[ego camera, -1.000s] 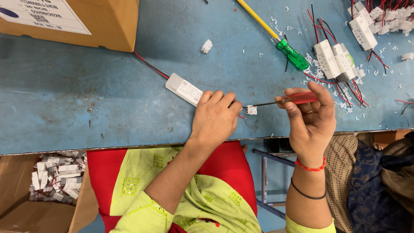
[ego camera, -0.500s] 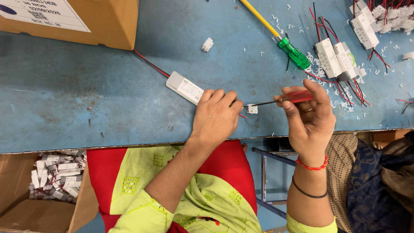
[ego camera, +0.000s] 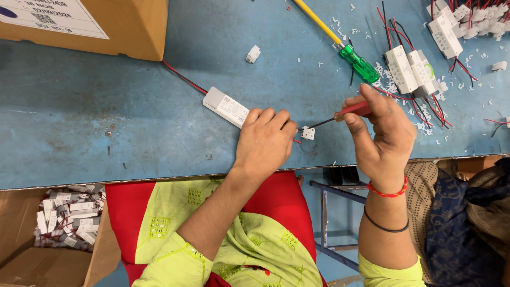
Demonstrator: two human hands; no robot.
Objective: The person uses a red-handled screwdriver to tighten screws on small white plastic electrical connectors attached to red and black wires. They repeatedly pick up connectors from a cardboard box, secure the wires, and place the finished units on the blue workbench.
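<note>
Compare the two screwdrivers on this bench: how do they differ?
The red-handled screwdriver is pinched in the right hand, its tip at the small white connector; the green-handled screwdriver lies loose on the blue table. The red one looks slimmer with a dark shaft; the green one is bulkier, with a yellow shaft running out of view. Both lie at a slant.

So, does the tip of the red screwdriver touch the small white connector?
Touching. The head view shows the dark shaft of the red screwdriver, held in the right hand, ending right at the small white connector with no gap beside the left hand.
</note>
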